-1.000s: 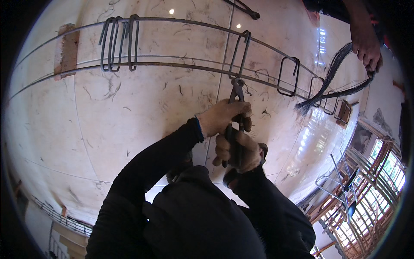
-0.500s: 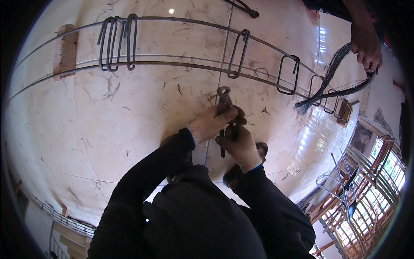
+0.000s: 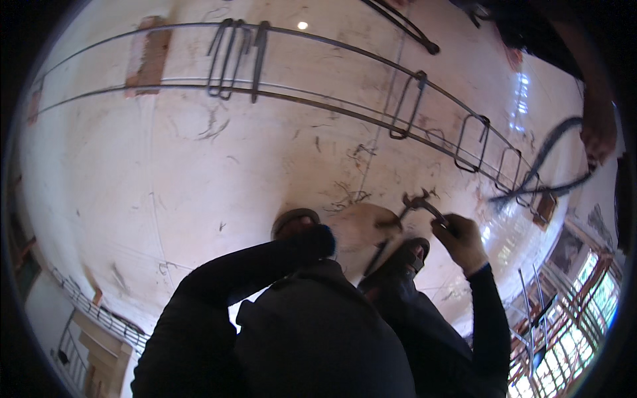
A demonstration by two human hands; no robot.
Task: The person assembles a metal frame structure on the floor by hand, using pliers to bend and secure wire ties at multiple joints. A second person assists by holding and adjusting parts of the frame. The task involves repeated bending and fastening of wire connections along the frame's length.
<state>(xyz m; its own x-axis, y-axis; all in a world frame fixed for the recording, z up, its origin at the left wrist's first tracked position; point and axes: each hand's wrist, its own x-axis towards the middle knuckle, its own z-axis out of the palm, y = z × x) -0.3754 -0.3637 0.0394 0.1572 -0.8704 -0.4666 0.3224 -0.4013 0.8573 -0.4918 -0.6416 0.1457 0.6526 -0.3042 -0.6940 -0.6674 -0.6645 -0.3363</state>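
Note:
A pair of dark end-cutting pincers (image 3: 417, 201) is held in front of me, its jaws parted and its handles spread wide. My left hand (image 3: 363, 223), in a pale work glove, is closed around one handle and is slightly blurred. The lower end of that handle sticks out below the glove. On the other side, my gloved right hand (image 3: 462, 243) grips the second handle. Small dark wire scraps (image 3: 352, 195) lie on the floor beyond my left hand.
Beyond my hands, long steel bars (image 3: 318, 101) carry several bent rectangular stirrups (image 3: 472, 144), resting on wooden blocks (image 3: 147, 58). At the right, another person's hand (image 3: 598, 136) holds a looped bundle of thin wire (image 3: 551, 149). My shoes (image 3: 292, 222) stand on the pale floor.
The pincers have gone from closed handles to spread ones as my right hand moved right and away from my left. The view has shifted, and the wire bundle sits farther right.

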